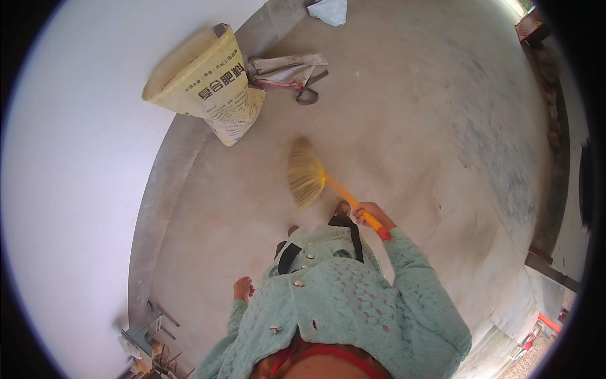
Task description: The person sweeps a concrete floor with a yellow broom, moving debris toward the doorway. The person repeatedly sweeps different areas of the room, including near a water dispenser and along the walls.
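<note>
My right hand (pixel 372 213) is wrapped round the orange handle of a short broom (pixel 305 175), near the handle's red end. The fan of straw-coloured bristles points away to the left over the concrete floor (pixel 410 114), slightly blurred; whether the tips touch it I cannot tell. Low at my left side, my left hand (pixel 243 288) hangs with its fingers curled in, and nothing shows in them. Both arms wear pale green knitted sleeves. My brown shoe (pixel 343 208) shows just beside the broom handle.
A tall yellow printed sack (pixel 227 95) stands open against the white wall (pixel 82 158). Next to it lies a flattened pale bag (pixel 287 69) with a dark strap. A whitish plastic bag (pixel 329 11) is farther off. Jumbled furniture (pixel 151 341) sits at lower left; a raised edge runs along the right.
</note>
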A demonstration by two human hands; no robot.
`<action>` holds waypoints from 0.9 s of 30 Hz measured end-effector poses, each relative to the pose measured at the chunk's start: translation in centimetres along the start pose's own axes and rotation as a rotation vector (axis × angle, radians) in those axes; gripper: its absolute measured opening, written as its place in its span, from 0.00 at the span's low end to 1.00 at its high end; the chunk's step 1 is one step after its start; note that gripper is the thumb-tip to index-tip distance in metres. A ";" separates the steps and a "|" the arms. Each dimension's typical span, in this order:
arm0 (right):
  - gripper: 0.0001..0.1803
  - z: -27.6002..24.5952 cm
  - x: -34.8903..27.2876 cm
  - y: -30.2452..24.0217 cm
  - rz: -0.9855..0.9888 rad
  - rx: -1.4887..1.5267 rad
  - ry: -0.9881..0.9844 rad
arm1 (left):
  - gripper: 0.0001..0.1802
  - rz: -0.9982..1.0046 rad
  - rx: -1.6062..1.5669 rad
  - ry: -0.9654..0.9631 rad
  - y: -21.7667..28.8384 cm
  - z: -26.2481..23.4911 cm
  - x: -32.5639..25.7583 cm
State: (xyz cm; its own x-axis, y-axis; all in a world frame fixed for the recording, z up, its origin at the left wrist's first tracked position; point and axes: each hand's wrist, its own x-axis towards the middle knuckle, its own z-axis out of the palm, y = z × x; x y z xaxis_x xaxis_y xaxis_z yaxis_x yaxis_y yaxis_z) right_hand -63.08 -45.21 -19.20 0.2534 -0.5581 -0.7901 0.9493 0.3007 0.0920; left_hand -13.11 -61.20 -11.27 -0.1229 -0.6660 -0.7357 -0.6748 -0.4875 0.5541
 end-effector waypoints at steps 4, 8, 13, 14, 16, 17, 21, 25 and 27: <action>0.03 -3.8 -5.2 -7.5 -0.295 -0.278 0.237 | 0.11 -0.171 -0.121 0.018 1.9 3.4 -1.4; 0.10 0.7 -9.8 -11.1 -0.503 -0.179 0.289 | 0.10 -0.185 -0.050 0.042 1.9 4.9 -1.4; 0.12 6.9 -13.0 -10.8 -0.492 -0.125 0.116 | 0.10 0.014 0.142 0.017 -2.0 4.6 1.1; 0.10 7.8 -13.0 -10.6 -0.472 -0.096 0.086 | 0.09 -0.007 0.189 -0.019 -2.9 4.3 2.4; 0.06 8.7 -11.5 -10.9 -0.351 -0.009 -0.059 | 0.07 -0.145 0.126 -0.029 -1.5 4.4 4.6; 0.04 8.4 -10.0 -11.0 -0.254 0.056 -0.162 | 0.06 -0.266 0.025 -0.017 2.0 5.3 5.2; 0.07 13.0 -4.0 -12.3 -0.002 0.194 -0.399 | 0.12 -0.075 0.082 -0.129 9.8 6.2 11.3; 0.07 18.0 5.7 -13.6 0.037 0.211 -0.329 | 0.16 -0.236 -0.161 -0.112 17.0 7.6 19.1; 0.06 20.5 9.0 -14.6 0.081 0.129 -0.239 | 0.16 -0.170 -0.201 -0.119 22.5 7.5 20.6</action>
State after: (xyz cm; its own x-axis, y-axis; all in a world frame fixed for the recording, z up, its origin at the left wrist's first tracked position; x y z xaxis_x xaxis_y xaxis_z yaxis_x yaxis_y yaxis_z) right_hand -70.85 -70.44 -15.24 0.3519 -0.7073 -0.6130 0.9360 0.2597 0.2376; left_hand -36.29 -81.63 -16.95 -0.1131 -0.5001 -0.8586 -0.5369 -0.6963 0.4763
